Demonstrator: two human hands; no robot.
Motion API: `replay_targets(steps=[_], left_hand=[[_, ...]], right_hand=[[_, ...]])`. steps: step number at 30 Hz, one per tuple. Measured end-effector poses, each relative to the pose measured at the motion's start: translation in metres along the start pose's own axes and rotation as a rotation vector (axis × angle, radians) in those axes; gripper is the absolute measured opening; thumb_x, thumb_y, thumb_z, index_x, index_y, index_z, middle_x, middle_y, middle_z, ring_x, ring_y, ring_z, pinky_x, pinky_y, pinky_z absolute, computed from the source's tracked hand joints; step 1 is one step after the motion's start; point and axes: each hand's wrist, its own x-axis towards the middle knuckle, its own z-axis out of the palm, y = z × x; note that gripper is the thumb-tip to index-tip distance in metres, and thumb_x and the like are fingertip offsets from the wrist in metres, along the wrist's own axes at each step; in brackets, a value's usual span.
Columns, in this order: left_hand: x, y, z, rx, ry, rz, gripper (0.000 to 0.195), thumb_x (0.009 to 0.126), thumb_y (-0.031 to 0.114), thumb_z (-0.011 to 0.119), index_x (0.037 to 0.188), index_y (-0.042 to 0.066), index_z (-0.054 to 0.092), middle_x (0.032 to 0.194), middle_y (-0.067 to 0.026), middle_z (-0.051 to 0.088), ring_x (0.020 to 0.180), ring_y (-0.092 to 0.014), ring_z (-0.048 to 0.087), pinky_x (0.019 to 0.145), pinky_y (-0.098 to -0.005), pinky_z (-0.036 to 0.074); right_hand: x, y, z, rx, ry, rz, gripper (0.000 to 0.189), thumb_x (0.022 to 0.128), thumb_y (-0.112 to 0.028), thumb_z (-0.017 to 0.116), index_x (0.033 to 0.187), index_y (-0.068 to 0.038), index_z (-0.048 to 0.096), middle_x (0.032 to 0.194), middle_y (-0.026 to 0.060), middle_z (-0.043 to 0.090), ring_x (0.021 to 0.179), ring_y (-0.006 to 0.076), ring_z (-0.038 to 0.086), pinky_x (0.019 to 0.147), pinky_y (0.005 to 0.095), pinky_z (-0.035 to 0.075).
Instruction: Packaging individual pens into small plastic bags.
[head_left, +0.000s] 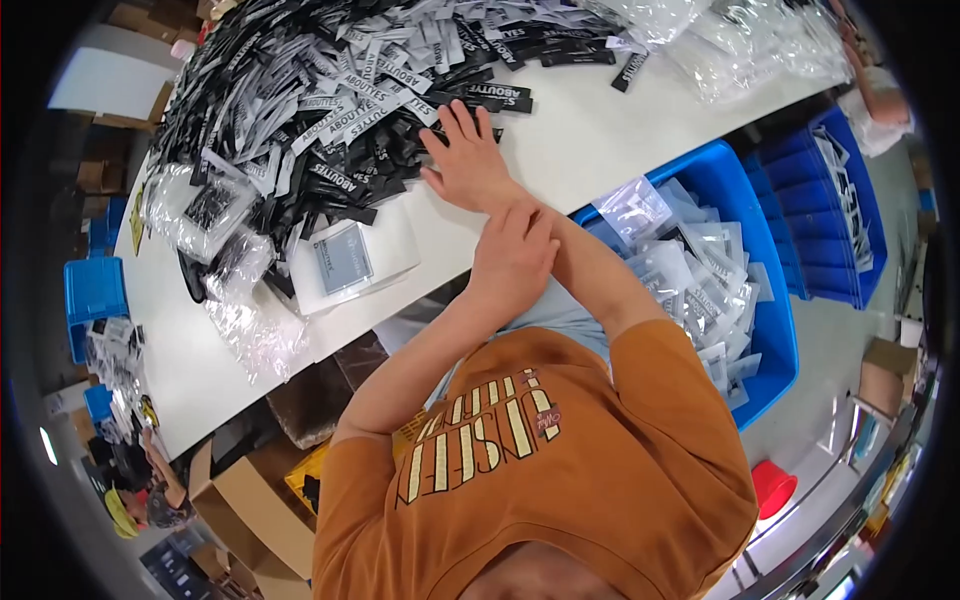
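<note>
My right hand (474, 161) reaches over the white table (547, 142), palm down with fingers spread. Its fingertips lie at the edge of a large heap of slim black and white printed sachets (352, 112); nothing shows in its grasp. My left hand (514, 259) rests against my right forearm near the wrist, fingers curled and close together, with no object visible in it. Left of both hands, a clear pouch with a grey printed insert (343, 257) lies on a stack of white sheets (394, 259) by the table's front edge.
Right of me stands a blue bin (776, 337) full of clear printed pouches (705, 292), with stacked blue crates (787, 217) beyond. Clear plastic bags (735, 45) and crumpled film (251, 315) lie on the table. Below it is a cardboard box (255, 510). Other people are at both sides.
</note>
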Motion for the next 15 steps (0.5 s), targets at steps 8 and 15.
replay_targets(steps=[8,15], left_hand=[[0.032,-0.050,0.013,0.395,0.087,-0.044,0.017,0.070,0.012,0.058,0.079,-0.002,0.063,0.092,-0.0187,0.054,0.093,-0.034,0.050,0.080,-0.0409,0.040],[0.028,-0.016,0.017,0.339,-0.236,0.014,0.013,0.067,0.012,0.057,0.069,0.000,0.060,0.076,-0.0143,0.055,0.083,-0.030,0.052,0.073,-0.0439,0.039]], right_hand=[[0.003,-0.005,0.000,-0.039,0.100,-0.074,0.045,0.077,-0.035,0.062,0.114,-0.009,0.056,0.130,0.0217,0.042,0.126,0.0394,0.032,0.103,0.0576,0.020],[0.001,-0.003,-0.001,-0.024,0.090,-0.029,0.041,0.077,-0.030,0.063,0.112,-0.010,0.057,0.129,0.0194,0.044,0.124,0.0379,0.034,0.103,0.0549,0.024]])
